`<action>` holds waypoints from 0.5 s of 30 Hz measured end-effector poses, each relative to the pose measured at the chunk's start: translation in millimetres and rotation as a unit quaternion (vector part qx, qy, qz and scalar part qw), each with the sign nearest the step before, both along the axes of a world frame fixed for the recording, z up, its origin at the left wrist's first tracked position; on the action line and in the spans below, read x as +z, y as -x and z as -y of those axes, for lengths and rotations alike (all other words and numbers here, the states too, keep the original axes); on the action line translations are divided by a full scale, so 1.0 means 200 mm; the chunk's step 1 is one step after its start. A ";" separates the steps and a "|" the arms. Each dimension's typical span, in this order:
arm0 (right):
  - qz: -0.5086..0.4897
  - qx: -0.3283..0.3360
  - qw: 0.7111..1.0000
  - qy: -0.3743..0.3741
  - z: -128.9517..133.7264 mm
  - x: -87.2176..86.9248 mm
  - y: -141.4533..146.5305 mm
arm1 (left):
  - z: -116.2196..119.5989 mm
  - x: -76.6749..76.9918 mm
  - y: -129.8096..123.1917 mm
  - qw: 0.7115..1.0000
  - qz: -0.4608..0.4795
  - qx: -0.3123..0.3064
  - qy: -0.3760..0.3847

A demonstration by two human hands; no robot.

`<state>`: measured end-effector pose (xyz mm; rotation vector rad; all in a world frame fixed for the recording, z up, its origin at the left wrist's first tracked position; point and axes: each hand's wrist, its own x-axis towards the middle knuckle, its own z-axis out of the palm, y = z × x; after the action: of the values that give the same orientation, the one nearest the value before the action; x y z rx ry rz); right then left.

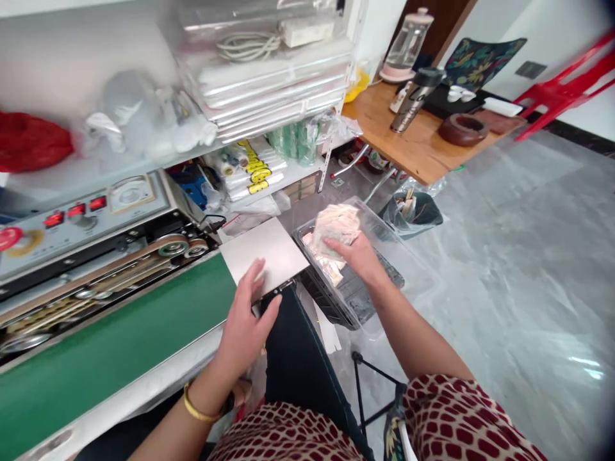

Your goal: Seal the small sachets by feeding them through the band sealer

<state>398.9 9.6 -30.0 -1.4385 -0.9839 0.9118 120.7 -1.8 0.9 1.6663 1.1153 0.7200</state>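
My left hand (245, 326) grips the near edge of a flat pale grey sheet (266, 253), possibly a foil pouch, which lies just past the end of the green conveyor belt (110, 339). My right hand (353, 256) presses on a loose pile of foil-coloured packets (336, 224), fingers curled over them. The packets lie in a clear plastic bin (355, 269) that rests beside my lap, with a dark mesh or grid showing through its lower side. Part of the pile is hidden under my right hand.
The conveyor belongs to a band sealing machine (81, 256) with red switches and exposed wheels. White shelves (269, 173) of plastic-wrapped goods stand above it. Further off are a wastebasket (410, 214), a wooden table (423, 134) with a flask and cups, and a red chair (562, 89).
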 end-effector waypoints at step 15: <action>0.079 0.247 0.964 -0.059 -0.08 0.05 0.47 | -0.23 -0.07 0.02 0.995 -0.031 -0.004 -0.097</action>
<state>305.9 26.1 -20.5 -1.1955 -1.5338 1.0837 117.1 44.9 -13.4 1.8667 1.1101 0.7981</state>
